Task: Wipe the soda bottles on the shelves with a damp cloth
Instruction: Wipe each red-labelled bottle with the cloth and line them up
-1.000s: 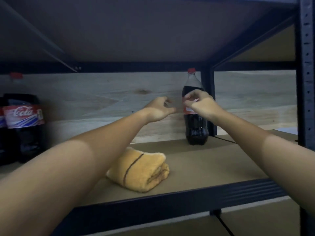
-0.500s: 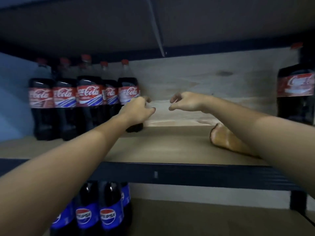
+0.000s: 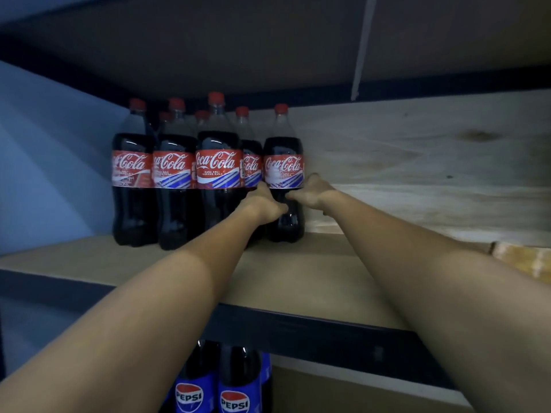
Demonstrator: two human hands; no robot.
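Hands (image 3: 293, 201) grip rightmost Coca-Cola bottle (image 3: 284, 174) on brown shelf (image 3: 313, 278); plywood backing (image 3: 417, 162).

both arms reach into the shelf (image 3: 298, 281). the left hand (image 3: 264, 204) and the right hand (image 3: 313, 193) grip the lower body of the rightmost coca-cola bottle (image 3: 283, 162) from either side, just below its label. it stands upright at the right end of a cluster of coca-cola bottles (image 3: 176, 174) near the back panel. a folded yellow cloth (image 3: 524, 260) lies at the right edge. pepsi bottles (image 3: 211, 386) stand on the level below.
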